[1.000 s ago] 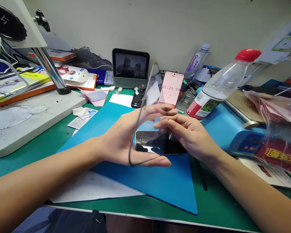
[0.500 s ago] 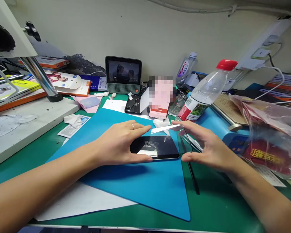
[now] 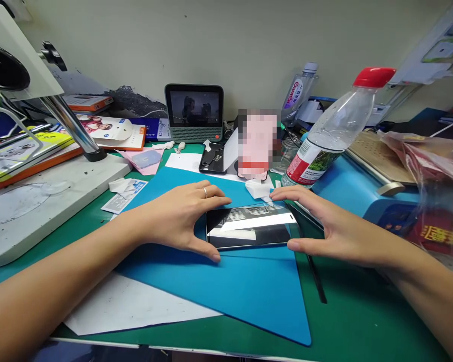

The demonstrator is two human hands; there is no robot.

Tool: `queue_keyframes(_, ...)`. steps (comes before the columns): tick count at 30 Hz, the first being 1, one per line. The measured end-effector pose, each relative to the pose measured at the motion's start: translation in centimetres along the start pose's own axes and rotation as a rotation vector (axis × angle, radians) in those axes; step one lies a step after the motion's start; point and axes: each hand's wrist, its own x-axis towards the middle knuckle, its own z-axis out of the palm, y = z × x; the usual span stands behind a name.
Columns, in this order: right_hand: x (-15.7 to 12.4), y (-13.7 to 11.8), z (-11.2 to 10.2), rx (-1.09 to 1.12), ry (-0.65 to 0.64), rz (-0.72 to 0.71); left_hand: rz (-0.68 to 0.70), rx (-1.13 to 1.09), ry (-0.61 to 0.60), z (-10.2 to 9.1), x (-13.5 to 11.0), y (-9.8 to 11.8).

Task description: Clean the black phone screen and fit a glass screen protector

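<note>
A dark phone [image 3: 236, 241] lies on the blue mat [image 3: 264, 296], its long side running left to right. A glossy clear screen protector [image 3: 260, 219] lies over its face or just above it; whether the two touch all over I cannot tell. Bright reflections cross the protector. My right hand [image 3: 335, 234] holds the protector's right end by its edges, thumb near, forefinger far. Around the phone's left end, my left hand [image 3: 179, 216] is spread, forefinger along the far edge and thumb apart from the near edge. It grips nothing that I can see.
A crumpled white wipe [image 3: 258, 189] lies behind the phone, a black stick tool [image 3: 317, 281] to its right. A red-capped bottle [image 3: 328, 136] leans over a blue machine [image 3: 347, 186]. A heavy stand [image 3: 56, 201] is at left, a small display [image 3: 194, 113] at the back.
The screen protector, tilted up in my right hand before, has come down flat over the phone. My left thumb has moved off the phone. The view has shifted slightly.
</note>
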Motion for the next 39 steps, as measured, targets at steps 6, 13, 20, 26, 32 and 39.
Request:
queue_keyframes(6, 0.3, -0.3, 0.2, 0.011, -0.057, 0.036, -0.044, -0.037, -0.069, -0.3, -0.2, 0.0)
queue_keyframes(13, 0.4, -0.5, 0.5, 0.006, -0.124, 0.084, -0.057, -0.019, -0.082, -0.4, -0.2, 0.1)
queue_keyframes(20, 0.4, -0.6, 0.6, 0.039, -0.118, 0.063, -0.059, 0.039, -0.083, -0.2, -0.3, -0.1)
queue_keyframes(26, 0.6, -0.8, 0.4, 0.062, -0.140, 0.079, -0.081, 0.028, -0.106, -0.4, -0.1, 0.2)
queue_keyframes(32, 0.5, -1.1, 0.3, 0.050, -0.140, 0.044, -0.078, 0.055, -0.101, -0.3, -0.2, 0.4)
queue_keyframes(39, 0.4, -1.1, 0.4, 0.065, -0.149, 0.054, -0.082, 0.032, -0.071, -0.1, -0.3, 0.3)
